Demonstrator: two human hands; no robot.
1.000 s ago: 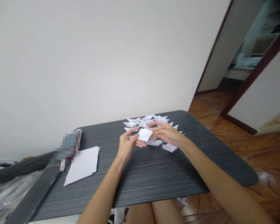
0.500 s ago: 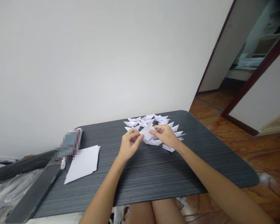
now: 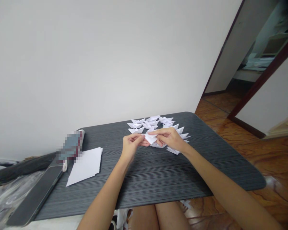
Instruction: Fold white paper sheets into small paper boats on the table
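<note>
Between my two hands is a small folded piece of white paper (image 3: 150, 138), held above the table with one corner pointing down. My left hand (image 3: 133, 140) pinches its left side between thumb and fingers. On the other side, my right hand (image 3: 168, 137) grips the paper's upper right part, fingers bent against it. Just behind and below my hands stand several folded white paper boats (image 3: 136, 126), grouped in loose rows. The hands and the held paper hide some of them.
A stack of white paper sheets (image 3: 86, 166) lies on the dark table (image 3: 163, 179) at the left. Beside it sits a blurred-out object with a red edge (image 3: 70, 147). A white wall (image 3: 105, 64) rises behind the table; a doorway is at the right.
The paper was held flat as a diamond shape; now it is tipped, with a corner pointing down. My fingers have moved closer together around it.
</note>
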